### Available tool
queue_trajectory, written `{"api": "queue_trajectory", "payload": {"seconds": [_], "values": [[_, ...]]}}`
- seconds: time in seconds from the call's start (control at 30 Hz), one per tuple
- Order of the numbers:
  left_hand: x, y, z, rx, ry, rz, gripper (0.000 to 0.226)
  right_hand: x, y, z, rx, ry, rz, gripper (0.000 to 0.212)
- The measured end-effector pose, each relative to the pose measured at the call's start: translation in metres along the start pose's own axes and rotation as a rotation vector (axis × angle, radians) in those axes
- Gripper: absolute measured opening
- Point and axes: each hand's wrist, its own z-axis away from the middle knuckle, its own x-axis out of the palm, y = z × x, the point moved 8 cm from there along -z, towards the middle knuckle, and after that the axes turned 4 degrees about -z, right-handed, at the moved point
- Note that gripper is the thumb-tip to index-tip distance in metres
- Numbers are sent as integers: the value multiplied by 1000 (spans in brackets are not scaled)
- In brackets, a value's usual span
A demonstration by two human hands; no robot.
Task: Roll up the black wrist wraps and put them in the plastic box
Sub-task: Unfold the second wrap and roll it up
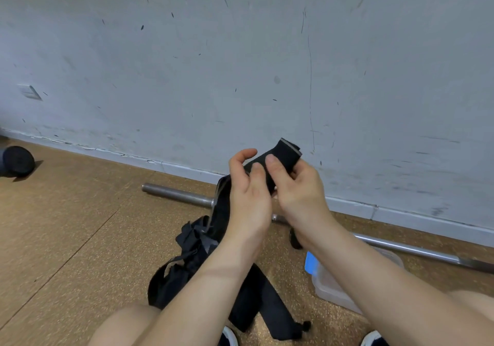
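Above the barbell (173,193), both hands work one black wrap (287,153).
Fingers of the left hand (248,185) curl round the wrap's middle, while the right hand (296,182) pinches it with the thumb on top, close to the short end that sticks up toward the wall. Its long axis slants from that end down through both hands; the tail then hangs across the barbell to a pile (192,241) of more black straps on the floor, on the barbell's near side. No tight roll shows, so rolling looks barely begun. On that same near side the box (328,287) lies under the right forearm, so the right hand is nearer for the drop.
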Motion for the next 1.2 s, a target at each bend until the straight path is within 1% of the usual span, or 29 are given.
{"api": "queue_trajectory", "payload": {"seconds": [0.07, 0.1, 0.13, 0.17, 0.2, 0.23, 0.27, 0.3, 0.33, 0.4, 0.43, 0.47, 0.53, 0.6, 0.63, 0.7, 0.73, 0.77, 0.87, 0.93, 0.97, 1.07, 1.13, 1.2], "values": [[10, 10, 4, 144, -158, -310, 29, -13, -7, -13, 5, 26, 85, 17], [13, 15, 6, 221, -225, -508, 34, -16, -7, -18, 53, -21, 74, 15], [12, 19, 6, 279, -246, -675, 37, -15, -7, -20, 112, -98, 59, 15], [6, 24, 3, 310, -223, -780, 37, -15, -8, -21, 155, -178, 81, 16], [-4, 32, 0, 325, -169, -802, 33, -15, -9, -22, 168, -252, 148, 18], [-16, 39, -3, 333, -111, -758, 29, -15, -10, -22, 165, -323, 216, 20], [-25, 45, -5, 332, -81, -656, 27, -13, -12, -21, 155, -395, 254, 21], [-31, 49, -8, 335, -93, -533, 29, -10, -15, -19, 152, -468, 260, 19], [-31, 51, -10, 331, -154, -426, 33, -8, -18, -16, 154, -545, 243, 17], [-21, 46, -11, 257, -364, -266, 42, -2, -24, -7, 178, -694, 185, 11], [-15, 42, -9, 206, -450, -213, 44, 1, -26, -2, 193, -749, 178, 12], [-11, 37, -7, 177, -500, -190, 43, 2, -26, 0, 197, -779, 193, 20], [-4, 35, -3, 202, -518, -220, 40, 3, -22, 1, 202, -774, 240, 43], [-1, 35, -3, 253, -448, -267, 36, 2, -19, -2, 221, -705, 257, 55], [-3, 35, -5, 262, -385, -297, 33, 2, -18, -4, 222, -673, 246, 53], [-7, 35, -9, 254, -256, -313, 28, 1, -19, -7, 202, -600, 176, 29], [-10, 34, -11, 237, -202, -286, 25, 0, -20, -8, 185, -557, 136, 20], [-11, 33, -12, 221, -154, -249, 23, 1, -22, -8, 158, -519, 108, 19], [-11, 32, -10, 195, -58, -141, 16, 3, -23, -7, 119, -430, 78, 35], [-9, 30, -7, 149, -57, -62, 13, 3, -26, -6, 95, -428, 117, 37], [-7, 29, -6, 128, -84, -23, 11, 3, -29, -6, 86, -446, 136, 35], [2, 26, -4, 89, -247, 97, 12, 0, -33, -6, 95, -510, 144, 33], [5, 27, -4, 80, -309, 140, 12, -4, -33, -9, 99, -489, 114, 32], [4, 28, -5, 75, -288, 194, 13, -8, -31, -13, 114, -431, -2, 32]]}}
